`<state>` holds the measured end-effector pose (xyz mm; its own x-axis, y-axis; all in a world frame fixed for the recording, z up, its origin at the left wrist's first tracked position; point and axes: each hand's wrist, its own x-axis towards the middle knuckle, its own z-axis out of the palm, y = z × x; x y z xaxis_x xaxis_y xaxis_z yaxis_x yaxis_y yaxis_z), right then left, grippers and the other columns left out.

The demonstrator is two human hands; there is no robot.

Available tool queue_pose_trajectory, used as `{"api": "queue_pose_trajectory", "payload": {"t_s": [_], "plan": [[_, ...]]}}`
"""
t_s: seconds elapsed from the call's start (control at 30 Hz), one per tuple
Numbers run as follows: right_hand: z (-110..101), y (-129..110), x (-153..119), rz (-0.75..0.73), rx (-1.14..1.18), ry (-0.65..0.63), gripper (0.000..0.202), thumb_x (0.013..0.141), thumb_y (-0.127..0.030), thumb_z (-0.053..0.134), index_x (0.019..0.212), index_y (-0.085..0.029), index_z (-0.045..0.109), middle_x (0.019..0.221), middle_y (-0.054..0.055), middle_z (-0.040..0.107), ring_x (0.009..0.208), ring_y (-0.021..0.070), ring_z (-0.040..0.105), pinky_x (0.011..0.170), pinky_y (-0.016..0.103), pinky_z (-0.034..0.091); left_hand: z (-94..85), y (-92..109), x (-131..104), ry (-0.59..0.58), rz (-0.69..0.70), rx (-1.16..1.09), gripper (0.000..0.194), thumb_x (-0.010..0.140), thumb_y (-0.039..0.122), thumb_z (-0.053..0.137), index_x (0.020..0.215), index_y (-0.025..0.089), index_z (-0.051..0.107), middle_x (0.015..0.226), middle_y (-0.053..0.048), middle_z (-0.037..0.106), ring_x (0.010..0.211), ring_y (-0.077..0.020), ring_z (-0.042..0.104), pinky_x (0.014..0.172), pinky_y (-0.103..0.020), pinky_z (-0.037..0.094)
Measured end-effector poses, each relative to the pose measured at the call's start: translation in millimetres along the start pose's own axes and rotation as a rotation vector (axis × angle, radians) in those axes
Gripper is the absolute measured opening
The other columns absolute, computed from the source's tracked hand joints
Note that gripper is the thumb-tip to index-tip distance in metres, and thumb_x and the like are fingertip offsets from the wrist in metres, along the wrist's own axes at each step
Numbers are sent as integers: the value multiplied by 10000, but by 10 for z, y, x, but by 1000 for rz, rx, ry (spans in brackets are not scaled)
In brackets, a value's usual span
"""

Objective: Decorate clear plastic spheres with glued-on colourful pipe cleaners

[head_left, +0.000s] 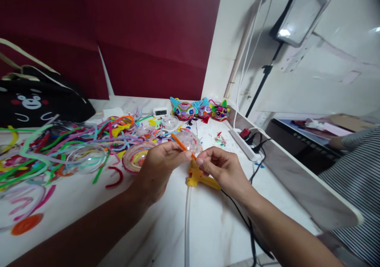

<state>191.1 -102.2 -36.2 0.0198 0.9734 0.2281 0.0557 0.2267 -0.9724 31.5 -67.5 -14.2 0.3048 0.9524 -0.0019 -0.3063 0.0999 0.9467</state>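
Between my two hands is an orange pipe cleaner (179, 142), slanting down to the right. My left hand (162, 166) pinches it between thumb and fingers near its middle. At its lower right end, my right hand (222, 168) has thumb and fingertips closed on it. A yellow glue gun (194, 176) lies on the table just below and behind my fingers, with a pale glue stick running from it toward me. Beyond the hands sits a clear plastic dome (190, 140). A round pink and yellow piece (135, 156) is left of my left hand.
Many coloured pipe cleaners (74, 138) cover the table's left side, with clear dishes (86, 159). Colourful animal-face ornaments (185, 110) and a timer (160, 112) stand behind. A power strip (246, 145) and black cables lie right. A person's striped sleeve (356, 180) shows far right.
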Motion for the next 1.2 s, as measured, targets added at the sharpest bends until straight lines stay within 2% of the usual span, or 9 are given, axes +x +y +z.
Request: {"api": "queue_pose_trajectory", "payload": {"t_s": [0.1,0.23,0.37,0.63,0.77,0.97,1.2], "plan": [[8,32,1,6,4,23,379,722,-526,769,735,-169,642,567,-27,565,490,79,471,462,208,404,12,-28,-5,5,8,-12,219,573,234,859,721,147,724,694,-18,747,656,-141,666,691,-237,521],[13,108,-3,18,23,32,317,712,-453,784,742,-169,646,573,-36,549,493,74,447,468,202,386,18,-88,-14,33,21,8,240,588,226,843,776,144,718,780,-43,775,753,-181,713,751,-267,538],[25,168,-14,31,46,35,267,712,-396,786,737,-174,640,565,-49,525,501,76,440,473,195,373,15,-152,-21,63,76,87,178,603,184,809,741,150,702,762,-40,779,757,-194,734,725,-261,555],[8,237,-32,-17,-4,38,291,734,-434,795,772,-175,668,607,-34,553,544,98,488,515,215,391,25,-176,-51,61,187,214,98,634,192,775,684,180,691,744,-49,783,771,-233,753,701,-292,590],[2,238,-26,-50,-63,37,301,745,-449,789,798,-179,669,638,-16,601,569,117,533,540,227,409,19,-172,-57,60,191,203,96,626,192,776,669,193,690,713,-36,776,734,-226,749,703,-300,597],[10,184,-37,-120,-163,62,220,827,-397,696,791,-183,657,633,-22,591,555,106,504,530,217,393,-10,-191,-29,37,176,149,114,644,181,788,721,174,705,728,-24,773,714,-181,735,689,-246,575],[16,141,-42,-119,-205,81,188,801,-343,681,737,-173,633,583,-32,530,532,101,455,502,211,355,10,-193,-11,40,96,56,200,591,134,811,757,151,701,783,-35,785,741,-165,732,725,-231,559]]}}
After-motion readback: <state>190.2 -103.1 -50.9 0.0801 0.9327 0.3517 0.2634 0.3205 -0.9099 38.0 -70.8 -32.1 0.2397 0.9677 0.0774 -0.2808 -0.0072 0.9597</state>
